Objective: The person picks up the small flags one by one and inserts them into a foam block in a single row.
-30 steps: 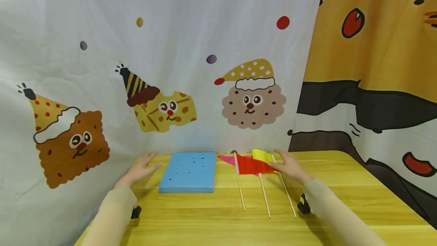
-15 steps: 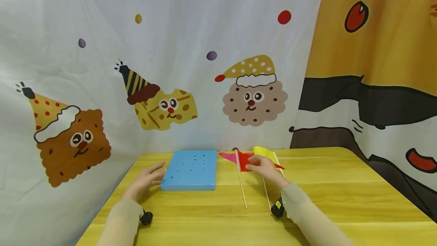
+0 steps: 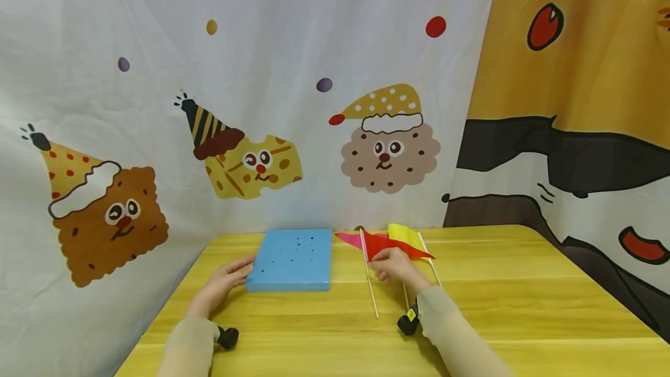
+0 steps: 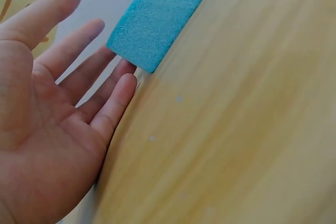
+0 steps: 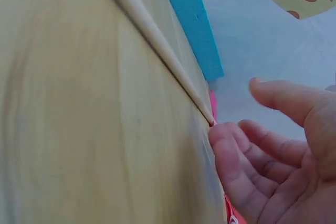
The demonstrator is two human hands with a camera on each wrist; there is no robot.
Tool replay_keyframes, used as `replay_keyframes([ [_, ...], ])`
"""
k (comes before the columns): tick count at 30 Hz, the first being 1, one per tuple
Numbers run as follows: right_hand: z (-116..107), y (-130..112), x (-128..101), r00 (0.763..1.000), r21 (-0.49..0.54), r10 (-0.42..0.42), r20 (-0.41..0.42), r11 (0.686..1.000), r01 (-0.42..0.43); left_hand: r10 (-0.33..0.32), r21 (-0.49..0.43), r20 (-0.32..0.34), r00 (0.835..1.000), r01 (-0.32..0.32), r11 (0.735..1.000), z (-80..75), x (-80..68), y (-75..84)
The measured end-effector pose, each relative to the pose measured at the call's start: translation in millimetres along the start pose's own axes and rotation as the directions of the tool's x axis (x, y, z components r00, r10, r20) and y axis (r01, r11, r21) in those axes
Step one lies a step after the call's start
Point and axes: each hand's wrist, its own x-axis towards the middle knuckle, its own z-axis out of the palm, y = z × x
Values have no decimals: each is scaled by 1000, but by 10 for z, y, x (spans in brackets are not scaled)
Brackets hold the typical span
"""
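Note:
A blue foam board dotted with small holes lies on the wooden table. Along its left edge is my left hand, fingers extended and fingertips right at the board's side; the left wrist view shows the palm holding nothing. To the board's right lies a red pennant flag on a thin wooden stick. My right hand is low over the flag's lower edge, its fingertips at the stick and its thumb lifted apart from them. Beneath and behind are a pink flag and a yellow flag, their sticks partly hidden.
A white curtain printed with cartoon snacks hangs right behind the wooden table. A yellow and black printed cloth hangs on the right. Each wrist wears a small black camera.
My right hand has moved left and toward me, from the yellow flag's side to the red flag's stick. My left hand has come closer to the board's left edge.

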Motion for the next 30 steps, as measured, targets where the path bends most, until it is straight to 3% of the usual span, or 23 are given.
replay_keyframes([
  [6, 43, -34, -50, 998, 73, 47, 47, 996, -50, -31, 48, -22, 999, 33, 998, 7, -24, -12],
  [11, 99, -16, -33, 995, 89, 94, 28, 991, -97, -56, 58, -6, 998, 56, 997, 7, -3, -26],
  [22, 157, 65, 46, 994, 17, 107, -32, 994, -106, -60, 97, 20, 998, 58, 994, 12, 27, -31],
  [30, 176, 87, 73, 994, -36, 108, -33, 993, -109, -20, 121, 62, 998, 12, 993, 2, 13, -24],
])
